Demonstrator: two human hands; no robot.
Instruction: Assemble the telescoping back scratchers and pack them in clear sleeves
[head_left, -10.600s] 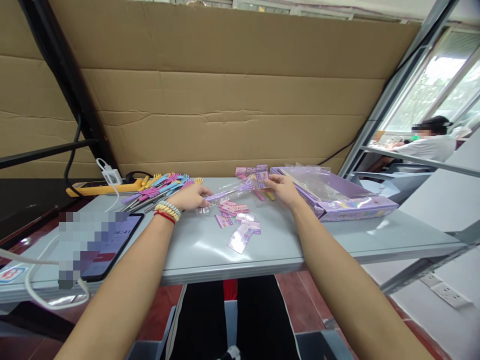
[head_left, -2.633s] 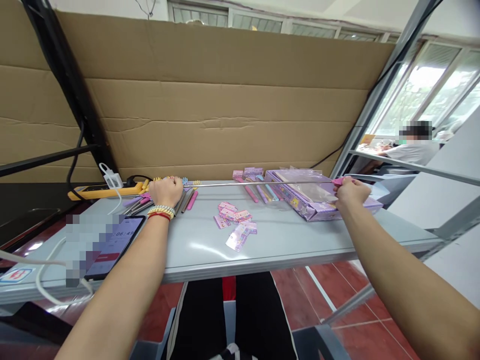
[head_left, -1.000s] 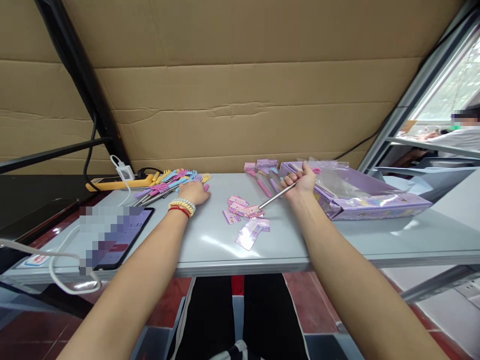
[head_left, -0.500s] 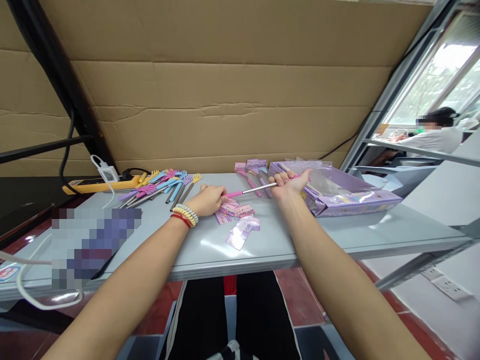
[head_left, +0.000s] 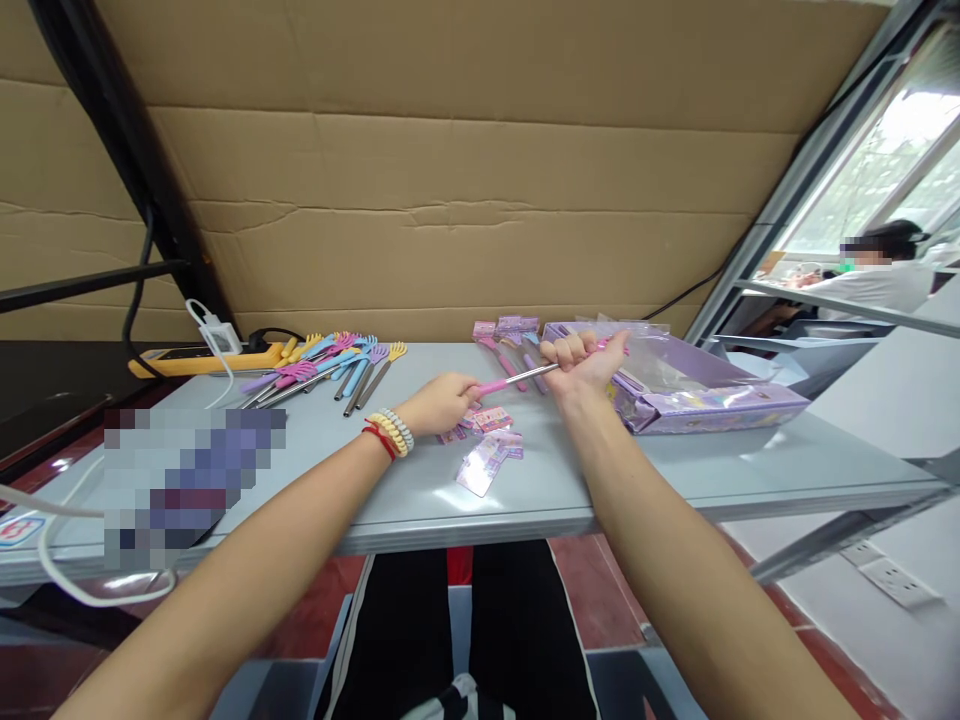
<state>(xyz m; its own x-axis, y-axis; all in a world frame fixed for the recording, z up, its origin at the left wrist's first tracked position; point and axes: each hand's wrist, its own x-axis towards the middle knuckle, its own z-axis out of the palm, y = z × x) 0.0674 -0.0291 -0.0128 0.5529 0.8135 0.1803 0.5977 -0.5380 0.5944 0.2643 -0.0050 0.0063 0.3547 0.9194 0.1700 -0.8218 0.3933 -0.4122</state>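
Pink plastic and bright metal: we note one scratcher [head_left: 532, 374] spanning both hands, tilted slightly, right end higher. Our left hand [head_left: 442, 402] is pinched on its handle [head_left: 492, 386]; our right hand [head_left: 581, 362] is curled round the other end, palm turned up, a bit of pink showing by the thumb. It sits above the bench [head_left: 525, 500], near the loose cards [head_left: 493, 418]. We judge the work part done: a few carded scratchers [head_left: 495, 352], apparently sleeved, count unclear, lie beside the purple box [head_left: 720, 412]. Remaining: bare scratchers [head_left: 341, 361] heaped leftward, and clear sleeves [head_left: 637, 350] in or over the box, we cannot tell which. The held one looks bare, neither carded nor sleeved.
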